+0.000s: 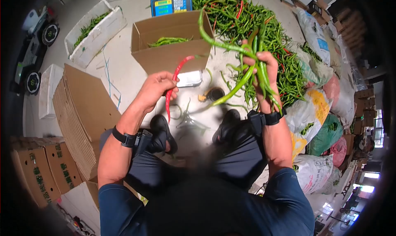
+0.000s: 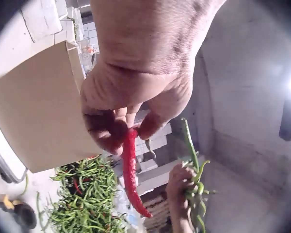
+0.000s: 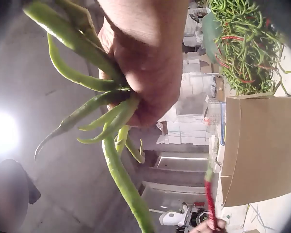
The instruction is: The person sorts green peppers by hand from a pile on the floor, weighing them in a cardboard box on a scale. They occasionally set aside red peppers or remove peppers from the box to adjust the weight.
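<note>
My left hand (image 1: 159, 89) pinches a red chili pepper (image 1: 179, 71) between thumb and fingers; its pointed tip hangs down past the fingertips in the head view. In the left wrist view the same red chili (image 2: 130, 170) stretches away below the fingers. Fingers curled, my right hand (image 1: 266, 73) grips a bunch of long green chili peppers (image 1: 260, 67), which fan out on both sides of the fist. Several of these green chilies (image 3: 94, 109) spread from the fist in the right wrist view. Both hands are raised above the floor, apart from each other.
A big heap of green chilies (image 1: 231, 13) with some red ones lies at the back right. Near it stand an open cardboard box (image 1: 169, 50) holding a few chilies and a blue scale (image 1: 171, 5). White foam box (image 1: 97, 34) at left; filled sacks (image 1: 315, 112) line the right.
</note>
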The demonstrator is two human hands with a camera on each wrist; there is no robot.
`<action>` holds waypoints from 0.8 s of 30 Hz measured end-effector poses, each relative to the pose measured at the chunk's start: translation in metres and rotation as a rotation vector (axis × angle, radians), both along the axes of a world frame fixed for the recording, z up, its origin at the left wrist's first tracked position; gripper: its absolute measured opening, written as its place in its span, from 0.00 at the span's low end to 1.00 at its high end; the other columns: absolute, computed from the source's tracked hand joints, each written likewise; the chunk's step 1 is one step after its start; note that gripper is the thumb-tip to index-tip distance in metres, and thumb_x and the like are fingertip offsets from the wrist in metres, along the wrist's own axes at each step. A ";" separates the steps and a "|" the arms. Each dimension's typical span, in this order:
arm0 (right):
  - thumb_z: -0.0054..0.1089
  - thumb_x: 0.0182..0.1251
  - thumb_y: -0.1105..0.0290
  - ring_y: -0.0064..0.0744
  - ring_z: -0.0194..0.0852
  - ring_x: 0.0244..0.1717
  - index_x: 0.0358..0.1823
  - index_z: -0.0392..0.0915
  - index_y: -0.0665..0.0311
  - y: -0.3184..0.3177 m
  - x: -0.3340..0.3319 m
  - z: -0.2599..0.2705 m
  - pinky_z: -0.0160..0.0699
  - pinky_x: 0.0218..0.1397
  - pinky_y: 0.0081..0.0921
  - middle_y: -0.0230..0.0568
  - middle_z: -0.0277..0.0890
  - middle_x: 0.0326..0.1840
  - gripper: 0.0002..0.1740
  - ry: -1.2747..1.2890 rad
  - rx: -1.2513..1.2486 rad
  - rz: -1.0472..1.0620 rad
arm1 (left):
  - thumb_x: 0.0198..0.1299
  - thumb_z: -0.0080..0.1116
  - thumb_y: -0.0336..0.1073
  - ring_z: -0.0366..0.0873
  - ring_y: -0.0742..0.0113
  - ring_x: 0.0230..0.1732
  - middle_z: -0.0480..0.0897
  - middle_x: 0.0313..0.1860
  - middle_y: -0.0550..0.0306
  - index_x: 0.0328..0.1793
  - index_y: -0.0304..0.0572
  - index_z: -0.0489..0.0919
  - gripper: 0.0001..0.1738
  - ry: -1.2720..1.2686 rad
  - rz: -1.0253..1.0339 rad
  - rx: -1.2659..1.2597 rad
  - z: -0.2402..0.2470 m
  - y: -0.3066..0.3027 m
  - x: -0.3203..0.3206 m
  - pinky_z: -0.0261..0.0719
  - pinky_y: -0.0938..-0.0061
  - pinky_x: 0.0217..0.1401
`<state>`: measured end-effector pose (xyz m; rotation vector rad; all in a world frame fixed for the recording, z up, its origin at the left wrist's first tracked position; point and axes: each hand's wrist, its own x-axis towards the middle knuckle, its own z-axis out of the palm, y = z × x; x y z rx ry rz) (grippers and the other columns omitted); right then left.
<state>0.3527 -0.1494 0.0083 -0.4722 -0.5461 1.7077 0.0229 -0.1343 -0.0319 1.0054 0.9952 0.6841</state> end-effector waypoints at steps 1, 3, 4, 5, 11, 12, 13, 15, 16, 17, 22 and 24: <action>0.55 0.56 0.70 0.22 0.61 0.28 0.61 0.65 0.78 0.000 0.001 0.001 0.66 0.25 0.16 0.40 0.68 0.41 0.31 0.031 -0.003 -0.003 | 0.61 0.55 0.29 0.81 0.69 0.29 0.83 0.29 0.55 0.42 0.32 0.80 0.08 0.092 -0.147 0.010 -0.017 -0.007 -0.003 0.79 0.76 0.37; 0.55 0.57 0.69 0.22 0.60 0.28 0.60 0.66 0.78 0.002 0.008 -0.002 0.65 0.27 0.17 0.40 0.68 0.40 0.29 0.099 0.009 0.043 | 0.57 0.54 0.28 0.81 0.67 0.31 0.83 0.27 0.53 0.41 0.31 0.81 0.09 0.352 -0.446 0.108 -0.049 -0.023 -0.006 0.78 0.73 0.39; 0.55 0.57 0.69 0.22 0.60 0.29 0.60 0.66 0.78 0.003 0.009 -0.003 0.65 0.26 0.17 0.41 0.68 0.41 0.30 0.086 0.001 0.009 | 0.59 0.55 0.33 0.84 0.59 0.35 0.85 0.31 0.46 0.44 0.35 0.82 0.12 0.600 -0.756 0.322 -0.044 -0.029 -0.006 0.80 0.66 0.42; 0.55 0.57 0.69 0.22 0.60 0.29 0.60 0.66 0.78 0.002 0.008 -0.002 0.65 0.26 0.18 0.41 0.68 0.42 0.30 0.090 -0.001 0.008 | 0.60 0.55 0.36 0.84 0.53 0.37 0.85 0.34 0.44 0.44 0.36 0.83 0.13 0.694 -0.929 0.436 -0.051 -0.042 -0.006 0.80 0.63 0.44; 0.55 0.57 0.70 0.23 0.61 0.29 0.60 0.66 0.79 0.002 -0.002 0.002 0.65 0.26 0.18 0.42 0.68 0.43 0.30 0.091 0.010 0.042 | 0.67 0.55 0.38 0.83 0.48 0.47 0.85 0.46 0.44 0.59 0.41 0.80 0.18 0.684 -0.778 0.757 -0.074 -0.015 0.001 0.79 0.63 0.52; 0.55 0.57 0.70 0.23 0.61 0.29 0.60 0.66 0.79 0.003 -0.005 0.002 0.65 0.26 0.18 0.42 0.68 0.43 0.30 0.078 0.009 0.041 | 0.70 0.53 0.37 0.83 0.60 0.44 0.86 0.43 0.49 0.58 0.35 0.80 0.16 0.511 -0.530 0.714 -0.078 -0.003 0.005 0.80 0.64 0.49; 0.55 0.57 0.70 0.23 0.62 0.30 0.60 0.66 0.79 0.004 -0.010 0.002 0.65 0.26 0.18 0.42 0.68 0.43 0.30 0.081 0.004 0.049 | 0.72 0.52 0.38 0.81 0.70 0.45 0.86 0.43 0.54 0.58 0.33 0.80 0.17 0.361 -0.456 0.326 -0.056 0.009 0.012 0.81 0.67 0.48; 0.55 0.57 0.70 0.24 0.62 0.30 0.60 0.66 0.79 0.008 -0.013 -0.003 0.65 0.26 0.18 0.42 0.68 0.42 0.30 0.071 0.023 0.062 | 0.72 0.52 0.39 0.83 0.68 0.46 0.85 0.45 0.52 0.59 0.29 0.78 0.19 -0.003 -0.415 0.055 -0.003 0.010 0.023 0.82 0.72 0.47; 0.55 0.57 0.70 0.24 0.62 0.30 0.60 0.66 0.79 0.008 -0.014 -0.004 0.65 0.26 0.18 0.42 0.68 0.42 0.30 0.062 0.036 0.066 | 0.72 0.52 0.39 0.84 0.66 0.46 0.86 0.44 0.49 0.60 0.29 0.78 0.20 -0.124 -0.464 -0.022 0.013 0.008 0.026 0.83 0.73 0.47; 0.55 0.57 0.70 0.24 0.63 0.30 0.59 0.66 0.79 0.006 -0.019 0.000 0.66 0.26 0.18 0.42 0.69 0.41 0.29 0.045 0.014 0.044 | 0.72 0.52 0.39 0.84 0.66 0.46 0.86 0.44 0.49 0.60 0.29 0.78 0.20 -0.128 -0.461 -0.021 0.024 0.004 0.030 0.83 0.73 0.47; 0.56 0.57 0.71 0.26 0.66 0.32 0.60 0.66 0.79 0.010 -0.023 -0.006 0.68 0.25 0.17 0.43 0.70 0.42 0.29 -0.031 -0.014 0.026 | 0.68 0.58 0.34 0.86 0.63 0.41 0.87 0.43 0.47 0.61 0.29 0.77 0.19 -0.189 -0.676 -0.042 0.028 -0.009 0.045 0.84 0.72 0.46; 0.56 0.57 0.71 0.27 0.67 0.34 0.61 0.66 0.79 0.010 -0.023 -0.008 0.68 0.26 0.17 0.43 0.70 0.43 0.30 -0.031 -0.035 0.035 | 0.66 0.60 0.33 0.86 0.63 0.42 0.87 0.41 0.48 0.58 0.29 0.78 0.18 -0.212 -0.693 -0.045 0.021 -0.006 0.046 0.83 0.73 0.45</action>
